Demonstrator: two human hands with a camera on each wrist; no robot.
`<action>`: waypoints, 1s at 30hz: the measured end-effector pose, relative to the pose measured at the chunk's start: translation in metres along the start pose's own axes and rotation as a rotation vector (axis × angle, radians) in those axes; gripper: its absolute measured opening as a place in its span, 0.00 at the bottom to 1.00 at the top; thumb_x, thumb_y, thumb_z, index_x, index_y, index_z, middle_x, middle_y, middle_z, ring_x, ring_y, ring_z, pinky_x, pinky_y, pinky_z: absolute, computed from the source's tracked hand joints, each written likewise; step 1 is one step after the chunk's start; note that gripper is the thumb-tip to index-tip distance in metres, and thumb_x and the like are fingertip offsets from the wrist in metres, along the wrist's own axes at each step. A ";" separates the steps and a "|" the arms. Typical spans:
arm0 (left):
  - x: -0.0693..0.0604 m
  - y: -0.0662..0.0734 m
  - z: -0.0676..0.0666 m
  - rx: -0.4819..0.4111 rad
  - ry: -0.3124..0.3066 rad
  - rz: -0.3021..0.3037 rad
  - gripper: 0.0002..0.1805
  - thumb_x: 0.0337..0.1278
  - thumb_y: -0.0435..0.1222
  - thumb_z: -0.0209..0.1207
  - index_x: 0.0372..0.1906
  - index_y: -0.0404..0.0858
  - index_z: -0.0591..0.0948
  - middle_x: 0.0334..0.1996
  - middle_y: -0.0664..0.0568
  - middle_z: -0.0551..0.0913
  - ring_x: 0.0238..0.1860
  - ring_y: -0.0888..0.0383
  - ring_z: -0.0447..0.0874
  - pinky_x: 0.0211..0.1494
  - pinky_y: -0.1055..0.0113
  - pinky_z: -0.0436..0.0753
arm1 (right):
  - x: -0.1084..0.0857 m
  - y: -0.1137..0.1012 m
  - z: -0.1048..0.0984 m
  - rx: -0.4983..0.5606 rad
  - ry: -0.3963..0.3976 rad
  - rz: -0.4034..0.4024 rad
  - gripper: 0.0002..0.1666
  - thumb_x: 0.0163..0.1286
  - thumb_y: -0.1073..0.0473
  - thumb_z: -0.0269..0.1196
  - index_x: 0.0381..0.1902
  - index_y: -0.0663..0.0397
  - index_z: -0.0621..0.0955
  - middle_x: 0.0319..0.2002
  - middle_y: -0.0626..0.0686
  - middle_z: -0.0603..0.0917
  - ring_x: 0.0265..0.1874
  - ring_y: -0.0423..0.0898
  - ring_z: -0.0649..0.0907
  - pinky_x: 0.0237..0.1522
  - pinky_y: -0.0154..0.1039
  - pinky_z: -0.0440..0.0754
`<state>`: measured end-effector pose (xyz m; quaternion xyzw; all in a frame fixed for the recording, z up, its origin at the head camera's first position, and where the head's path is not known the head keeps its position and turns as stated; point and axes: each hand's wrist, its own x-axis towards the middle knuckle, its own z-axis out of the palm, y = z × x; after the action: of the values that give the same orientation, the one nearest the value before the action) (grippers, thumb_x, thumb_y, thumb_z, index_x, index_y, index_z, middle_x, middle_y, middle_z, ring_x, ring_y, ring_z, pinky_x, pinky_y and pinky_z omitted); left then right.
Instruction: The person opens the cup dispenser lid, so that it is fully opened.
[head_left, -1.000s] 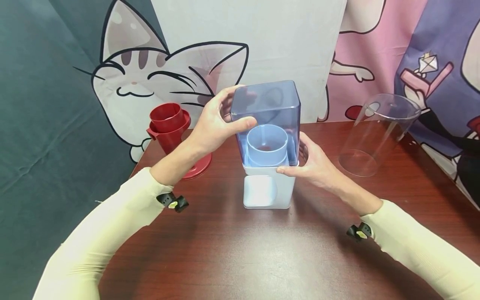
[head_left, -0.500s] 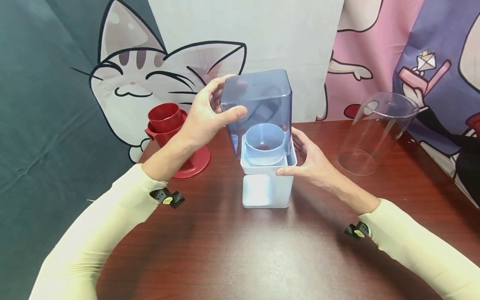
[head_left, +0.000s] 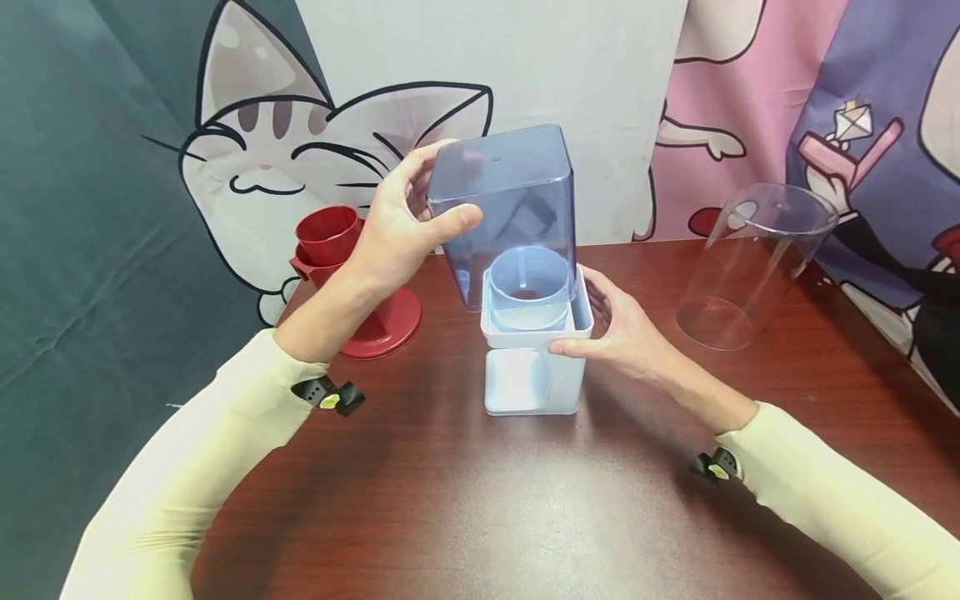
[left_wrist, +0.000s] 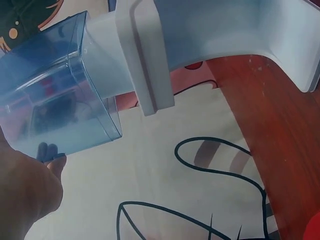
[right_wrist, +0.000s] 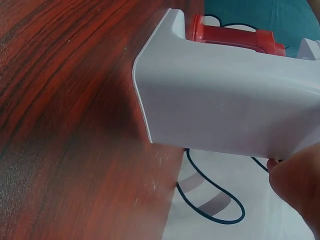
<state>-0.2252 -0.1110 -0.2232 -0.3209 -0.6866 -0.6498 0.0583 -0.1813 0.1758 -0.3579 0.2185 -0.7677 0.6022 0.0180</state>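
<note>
A see-through blue box (head_left: 502, 175), open side down, is tilted over the white dispenser base (head_left: 564, 387). My left hand (head_left: 397, 225) grips its left upper corner, thumb on the front and fingers behind. In the left wrist view the box's rim (left_wrist: 112, 117) stands clear of the base's white lip (left_wrist: 145, 60) and still surrounds the round collar (head_left: 530, 283). Standing on the table, the base has a square tray top and a scooped front. My right hand (head_left: 630, 333) holds the right side of that top, thumb on the front; its other fingers are partly hidden.
A red stand (head_left: 386, 325) with a red cup (head_left: 330, 233) in its top stands to the left, partly behind my left arm. A clear cylinder (head_left: 750, 275) stands at the right. Printed cloths (head_left: 570, 75) hang behind the brown table (head_left: 525, 517).
My left hand has lifted the blue box up and to the left, off the base's tray top. The base stays where it was, with my right hand still holding it.
</note>
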 end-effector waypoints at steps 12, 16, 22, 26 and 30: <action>0.002 0.004 -0.009 -0.045 0.040 0.096 0.38 0.56 0.31 0.72 0.73 0.32 0.73 0.62 0.44 0.82 0.60 0.46 0.81 0.59 0.64 0.85 | -0.005 -0.006 -0.003 -0.009 0.033 0.013 0.56 0.54 0.69 0.82 0.78 0.54 0.68 0.68 0.55 0.78 0.67 0.51 0.79 0.69 0.33 0.76; 0.003 0.007 -0.012 -0.031 0.048 0.089 0.38 0.56 0.33 0.73 0.72 0.34 0.74 0.62 0.44 0.82 0.59 0.46 0.81 0.60 0.63 0.85 | -0.005 -0.011 -0.007 -0.010 0.051 0.018 0.56 0.54 0.68 0.82 0.79 0.51 0.69 0.67 0.55 0.79 0.62 0.50 0.81 0.62 0.32 0.81; 0.004 0.012 -0.015 -0.045 0.072 0.057 0.38 0.55 0.32 0.73 0.72 0.35 0.74 0.63 0.42 0.81 0.61 0.45 0.80 0.62 0.60 0.85 | -0.005 -0.015 -0.016 -0.042 0.091 0.049 0.55 0.55 0.67 0.82 0.78 0.49 0.70 0.65 0.52 0.80 0.58 0.48 0.82 0.57 0.31 0.84; 0.005 0.013 -0.018 -0.050 0.099 0.054 0.37 0.55 0.30 0.71 0.72 0.36 0.75 0.63 0.42 0.81 0.59 0.46 0.81 0.60 0.61 0.86 | -0.006 -0.017 -0.022 -0.059 0.109 0.059 0.54 0.57 0.66 0.82 0.78 0.49 0.70 0.64 0.53 0.80 0.57 0.49 0.82 0.55 0.32 0.85; 0.005 0.009 -0.021 -0.055 0.123 0.057 0.36 0.54 0.29 0.72 0.71 0.35 0.75 0.61 0.43 0.82 0.57 0.47 0.81 0.57 0.64 0.87 | -0.007 -0.019 -0.027 -0.089 0.113 0.078 0.53 0.58 0.64 0.82 0.78 0.49 0.69 0.65 0.52 0.80 0.59 0.48 0.82 0.56 0.30 0.84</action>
<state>-0.2314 -0.1296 -0.2099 -0.3010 -0.6543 -0.6850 0.1099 -0.1747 0.1998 -0.3348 0.1530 -0.7992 0.5793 0.0477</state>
